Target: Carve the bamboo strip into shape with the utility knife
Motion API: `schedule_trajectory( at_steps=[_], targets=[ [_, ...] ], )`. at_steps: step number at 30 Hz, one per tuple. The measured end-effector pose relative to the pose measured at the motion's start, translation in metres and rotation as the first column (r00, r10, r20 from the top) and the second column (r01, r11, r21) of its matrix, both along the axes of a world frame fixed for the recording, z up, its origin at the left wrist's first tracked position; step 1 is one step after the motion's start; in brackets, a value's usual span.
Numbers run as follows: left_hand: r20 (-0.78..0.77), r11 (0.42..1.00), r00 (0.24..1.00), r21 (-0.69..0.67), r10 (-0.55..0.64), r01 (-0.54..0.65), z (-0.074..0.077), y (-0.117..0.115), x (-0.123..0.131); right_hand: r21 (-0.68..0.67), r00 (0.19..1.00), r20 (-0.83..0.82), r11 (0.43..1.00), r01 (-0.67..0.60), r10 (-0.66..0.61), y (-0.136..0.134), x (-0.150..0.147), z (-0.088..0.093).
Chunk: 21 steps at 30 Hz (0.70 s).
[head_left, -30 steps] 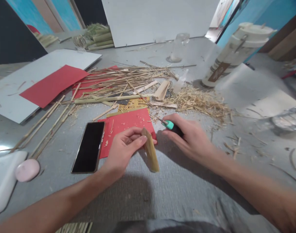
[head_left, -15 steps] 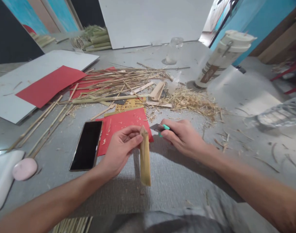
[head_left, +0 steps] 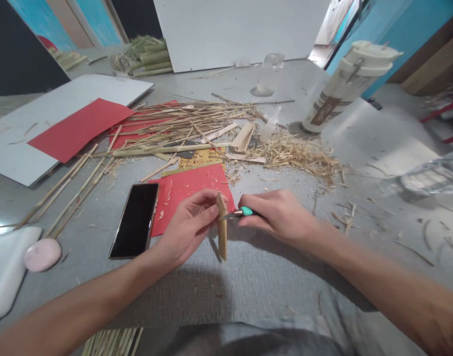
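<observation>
My left hand (head_left: 191,227) pinches a flat strip of dried stalk (head_left: 222,237), yellowish and perhaps bamboo, near its pointed upper end. The strip hangs nearly upright above the table, its edge turned toward me. In my right hand (head_left: 276,215) is a utility knife (head_left: 245,211) with a turquoise part, and its blade meets the strip's right side just below my left fingertips. Beneath and behind the left hand lies a red sheet (head_left: 197,185) strewn with small pale shavings. A black phone (head_left: 134,220) rests beside that sheet.
Thin dry stalks (head_left: 167,121) lie across the table's middle, by a heap of straw shavings (head_left: 300,155) and yellow sandpaper (head_left: 202,158). At right stand a white tumbler (head_left: 350,84) and a clear plastic bottle (head_left: 434,173). A white board (head_left: 11,123) is at left.
The strip has turned edge-on in my left hand. My right hand has lowered and brought the knife blade leftward against the strip; before, a small gap separated them.
</observation>
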<state>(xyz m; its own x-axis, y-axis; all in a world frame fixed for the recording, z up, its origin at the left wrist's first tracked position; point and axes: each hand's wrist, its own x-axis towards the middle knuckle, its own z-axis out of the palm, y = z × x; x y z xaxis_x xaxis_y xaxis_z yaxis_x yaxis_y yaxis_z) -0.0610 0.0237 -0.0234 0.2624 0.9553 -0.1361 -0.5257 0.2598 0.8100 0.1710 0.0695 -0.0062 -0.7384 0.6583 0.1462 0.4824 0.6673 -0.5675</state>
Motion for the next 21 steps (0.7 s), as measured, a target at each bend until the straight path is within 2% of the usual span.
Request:
schedule_trajectory(
  at_steps=[3, 6, 9, 13, 15, 18, 21],
  targets=[
    [0.002, 1.000, 1.000, -0.006, -0.002, 0.002, 0.001, 0.003, -0.001, 0.086, 0.999, 0.041, 0.996, 0.026, -0.030, 0.000, -0.001, 0.001],
    [0.010, 0.998, 0.998, 0.034, -0.054, 0.054, 0.002, 0.006, -0.002, 0.144, 0.998, 0.055, 0.989, 0.020, -0.029, -0.001, -0.002, 0.002],
    [-0.046, 0.978, 0.992, 0.164, -0.120, 0.126, 0.004, 0.005, -0.001, 0.185, 0.999, 0.050, 0.983, -0.010, 0.000, -0.006, -0.006, 0.002],
    [-0.256, 0.910, 0.960, 0.362, -0.110, 0.201, 0.013, 0.007, -0.001, 0.216, 0.998, 0.044, 0.974, -0.063, 0.054, -0.009, -0.009, 0.004],
    [-0.327, 0.883, 0.941, 0.412, -0.087, 0.225, 0.021, 0.014, -0.001, 0.231, 0.997, 0.061, 0.971, -0.055, 0.042, -0.006, -0.007, 0.008],
    [-0.346, 0.859, 0.934, 0.446, -0.094, 0.252, 0.032, 0.034, 0.002, 0.303, 0.993, 0.121, 0.953, -0.032, -0.005, 0.007, 0.000, 0.018],
    [-0.391, 0.852, 0.915, 0.441, -0.100, 0.282, 0.034, 0.053, 0.011, 0.395, 0.989, 0.147, 0.918, -0.035, -0.026, 0.023, 0.007, 0.021]
  ],
)
